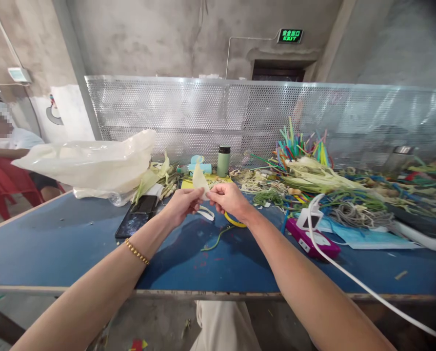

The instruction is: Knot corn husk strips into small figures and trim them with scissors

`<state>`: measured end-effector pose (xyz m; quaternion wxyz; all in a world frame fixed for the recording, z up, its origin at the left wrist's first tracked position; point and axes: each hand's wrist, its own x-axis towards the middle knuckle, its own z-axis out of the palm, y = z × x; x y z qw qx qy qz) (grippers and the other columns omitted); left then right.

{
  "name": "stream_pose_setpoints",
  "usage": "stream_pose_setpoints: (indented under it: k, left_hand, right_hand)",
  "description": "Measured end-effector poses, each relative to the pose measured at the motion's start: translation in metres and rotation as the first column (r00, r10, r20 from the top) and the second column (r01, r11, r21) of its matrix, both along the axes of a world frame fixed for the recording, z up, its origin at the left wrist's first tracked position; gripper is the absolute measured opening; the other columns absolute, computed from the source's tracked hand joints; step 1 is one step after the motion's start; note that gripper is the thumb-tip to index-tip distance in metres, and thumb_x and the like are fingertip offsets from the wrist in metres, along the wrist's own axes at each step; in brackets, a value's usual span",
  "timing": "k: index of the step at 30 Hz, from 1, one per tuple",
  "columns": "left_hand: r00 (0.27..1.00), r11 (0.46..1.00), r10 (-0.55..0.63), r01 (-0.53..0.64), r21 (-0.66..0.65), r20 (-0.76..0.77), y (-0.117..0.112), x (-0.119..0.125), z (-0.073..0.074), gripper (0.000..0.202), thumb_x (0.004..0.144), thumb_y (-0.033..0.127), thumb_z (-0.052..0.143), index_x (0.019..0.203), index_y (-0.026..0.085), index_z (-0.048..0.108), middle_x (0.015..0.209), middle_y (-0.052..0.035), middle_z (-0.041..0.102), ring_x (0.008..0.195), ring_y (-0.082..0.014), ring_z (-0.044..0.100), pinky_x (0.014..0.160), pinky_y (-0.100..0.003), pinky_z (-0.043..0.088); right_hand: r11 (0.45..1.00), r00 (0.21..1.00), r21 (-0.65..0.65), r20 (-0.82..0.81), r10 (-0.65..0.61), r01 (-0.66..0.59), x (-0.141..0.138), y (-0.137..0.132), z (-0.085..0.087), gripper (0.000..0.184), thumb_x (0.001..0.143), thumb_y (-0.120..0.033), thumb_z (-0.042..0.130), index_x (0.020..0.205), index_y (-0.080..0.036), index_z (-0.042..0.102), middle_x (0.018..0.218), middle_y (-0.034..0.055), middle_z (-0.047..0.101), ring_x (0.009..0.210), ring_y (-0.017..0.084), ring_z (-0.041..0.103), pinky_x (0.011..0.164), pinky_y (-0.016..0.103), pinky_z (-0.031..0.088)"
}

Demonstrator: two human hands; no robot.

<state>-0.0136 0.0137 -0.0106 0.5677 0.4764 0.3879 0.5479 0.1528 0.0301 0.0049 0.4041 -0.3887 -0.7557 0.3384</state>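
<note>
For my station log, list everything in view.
Husk-like piece: one, pale, centre
Table: one, blue, foreground
Bag: one, cream, left
Phone-like devices: apparently two, black, left
Bottle: one, green, back
Container: one, pale blue, back
Ring: one, yellow, centre
Loop: one, white, centre
Sticks: many, multicoloured, right back
Husks: uncountable, yellowish, back
Cord bundle: one, grey, right
Box: one, magenta, right
Adapter: one, white, on box
Cable: one, white, right
Mask-like sheet: one, blue, right
Mesh panel: one, silvery, back
Exit sign: one, green, upper right
Chairs: uncertain count, red, left
Co-worker: one, white top, left
Bracelet: one, gold, lower left
Left grip: one, bare, pinching piece
Right grip: one, bare, pinching piece
</note>
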Motion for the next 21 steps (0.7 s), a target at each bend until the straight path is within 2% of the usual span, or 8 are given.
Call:
stream_pose_setpoints:
  k: [4,10,16,21]
  left_hand:
    - [0.997,0.998,-0.001,0.006,0.067,-0.078,-0.0043,0.0021,0.0009,0.031,0.061,0.032,0.082,0.06,0.011,0.06,0.052,0.0003,0.054,0.043,-0.0065,0.045,0.044,-0.021,0.031]
    - [0.989,0.994,0.017,0.0,0.113,-0.145,-0.0024,0.0008,-0.0011,0.028,0.064,0.031,0.078,0.055,0.012,0.059,0.047,-0.0002,0.052,0.042,-0.0067,0.043,0.044,-0.022,0.029]
    - [0.986,0.993,0.059,-0.042,0.106,-0.159,-0.0007,0.0016,-0.0012,0.022,0.06,0.026,0.075,0.054,0.013,0.059,0.047,-0.0001,0.052,0.041,-0.0068,0.043,0.043,-0.022,0.03]
    - [0.982,0.99,0.016,0.01,0.138,-0.186,-0.0022,0.0035,-0.0013,0.013,0.057,0.021,0.072,0.06,0.011,0.064,0.048,0.0008,0.052,0.043,-0.0068,0.042,0.043,-0.021,0.029]
  right_hand:
    - [0.998,0.998,0.035,0.033,-0.057,0.056,-0.0006,-0.0012,-0.0002,0.021,0.082,-0.028,0.062,0.065,-0.016,0.058,0.055,-0.0008,0.061,0.037,0.007,0.049,0.033,0.017,0.038]
    - [0.999,1.0,-0.03,-0.02,-0.023,0.023,-0.0002,-0.0067,0.0049,0.012,0.081,-0.017,0.056,0.07,-0.016,0.058,0.059,-0.0008,0.063,0.037,0.007,0.05,0.031,0.018,0.036]
    - [0.999,0.997,0.011,0.052,0.051,-0.051,0.0044,-0.0031,-0.0002,0.014,0.077,-0.024,0.063,0.067,-0.016,0.059,0.059,-0.0006,0.062,0.041,0.008,0.051,0.033,0.018,0.038]
    - [0.999,0.998,-0.01,0.033,0.046,-0.046,0.0053,-0.0029,-0.0018,0.02,0.075,-0.031,0.065,0.064,-0.017,0.056,0.053,-0.0024,0.057,0.04,0.009,0.049,0.035,0.019,0.038]
